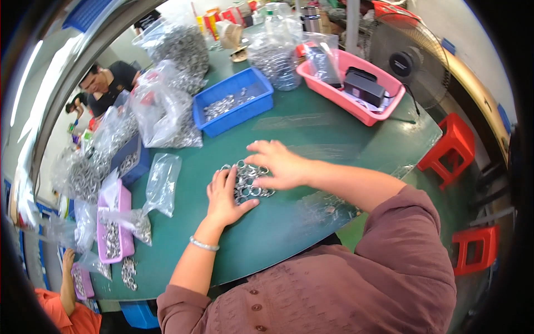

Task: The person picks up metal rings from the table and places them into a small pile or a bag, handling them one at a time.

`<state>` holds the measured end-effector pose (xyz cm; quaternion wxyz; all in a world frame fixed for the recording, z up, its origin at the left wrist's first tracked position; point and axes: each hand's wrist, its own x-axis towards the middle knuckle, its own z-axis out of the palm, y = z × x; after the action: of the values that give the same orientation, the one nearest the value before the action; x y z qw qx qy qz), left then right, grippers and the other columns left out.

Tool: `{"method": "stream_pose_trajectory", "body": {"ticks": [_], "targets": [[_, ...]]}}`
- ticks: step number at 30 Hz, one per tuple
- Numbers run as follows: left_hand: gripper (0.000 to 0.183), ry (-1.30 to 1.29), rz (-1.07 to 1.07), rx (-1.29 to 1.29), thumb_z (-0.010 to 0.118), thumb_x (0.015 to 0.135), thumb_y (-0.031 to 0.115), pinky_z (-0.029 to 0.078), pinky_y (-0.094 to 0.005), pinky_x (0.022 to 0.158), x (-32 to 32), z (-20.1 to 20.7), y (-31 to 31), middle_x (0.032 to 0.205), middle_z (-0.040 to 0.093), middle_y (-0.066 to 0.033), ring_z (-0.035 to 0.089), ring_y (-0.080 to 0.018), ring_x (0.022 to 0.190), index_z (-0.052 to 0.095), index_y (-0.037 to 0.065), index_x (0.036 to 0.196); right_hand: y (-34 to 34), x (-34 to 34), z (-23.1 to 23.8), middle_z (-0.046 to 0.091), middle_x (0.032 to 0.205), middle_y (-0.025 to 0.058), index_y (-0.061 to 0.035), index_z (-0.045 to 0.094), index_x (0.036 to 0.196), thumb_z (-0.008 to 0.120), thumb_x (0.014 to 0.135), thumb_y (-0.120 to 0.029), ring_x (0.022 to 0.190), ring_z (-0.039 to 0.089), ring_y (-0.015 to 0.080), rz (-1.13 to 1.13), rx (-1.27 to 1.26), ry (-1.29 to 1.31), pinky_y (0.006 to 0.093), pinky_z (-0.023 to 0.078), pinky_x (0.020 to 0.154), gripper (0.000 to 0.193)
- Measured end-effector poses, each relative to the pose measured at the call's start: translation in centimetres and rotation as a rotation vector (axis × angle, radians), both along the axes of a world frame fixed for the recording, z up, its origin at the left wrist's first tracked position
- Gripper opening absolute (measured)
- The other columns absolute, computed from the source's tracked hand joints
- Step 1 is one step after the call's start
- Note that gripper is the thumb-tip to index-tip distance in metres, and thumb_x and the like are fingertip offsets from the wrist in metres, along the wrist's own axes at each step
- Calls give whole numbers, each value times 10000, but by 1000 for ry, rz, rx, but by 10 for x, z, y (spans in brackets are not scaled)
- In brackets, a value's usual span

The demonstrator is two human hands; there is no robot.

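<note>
A small pile of silvery metal rings (245,188), some with what look like clasp parts attached, lies on the green tabletop in front of me. My left hand (223,196) rests along the pile's left side, fingers stretched and thumb out to the right. A pale bangle (204,244) circles that wrist. From the right, my right hand (280,165) reaches over the pile with its fingers spread and curved. Parts of the pile are hidden under both hands. I see nothing gripped in either one.
A blue bin (236,119) with metal pieces stands beyond the pile. Bulging clear bags (161,108) and a purple tray (128,239) crowd the left. A pink basket (356,114) holds a black device, near a fan (409,64). Other people work at left.
</note>
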<state>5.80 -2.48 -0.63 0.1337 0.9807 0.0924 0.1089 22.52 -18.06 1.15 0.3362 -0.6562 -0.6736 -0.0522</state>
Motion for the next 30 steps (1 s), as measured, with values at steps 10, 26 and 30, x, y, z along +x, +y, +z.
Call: {"method": "stream_pose_trajectory", "body": {"ticks": [10,26,30], "targets": [[907,93,21,34,763,636,427,135,-557,1069,10,12,-6,1351,357,-192,244,-405,1316,367,41,1355,-159,177,83,666,880,176,-55,694,883,622,763,-200,843,644,327,-1046,-631,-52,411,508,757,201],[827,32,41,4,696,703,459,149,-554,1063,-10,29,-1,1372,316,-221,229,-428,1316,384,36,1342,-134,212,73,665,899,186,-37,699,876,556,750,-46,852,650,330,-693,-789,-279,409,520,735,190],[795,-3,41,23,694,711,469,184,-552,1052,-7,33,-4,1377,308,-226,229,-444,1309,422,26,1313,-113,215,57,671,975,148,-48,701,945,529,807,-108,903,657,301,-716,-846,-270,405,529,739,229]]}}
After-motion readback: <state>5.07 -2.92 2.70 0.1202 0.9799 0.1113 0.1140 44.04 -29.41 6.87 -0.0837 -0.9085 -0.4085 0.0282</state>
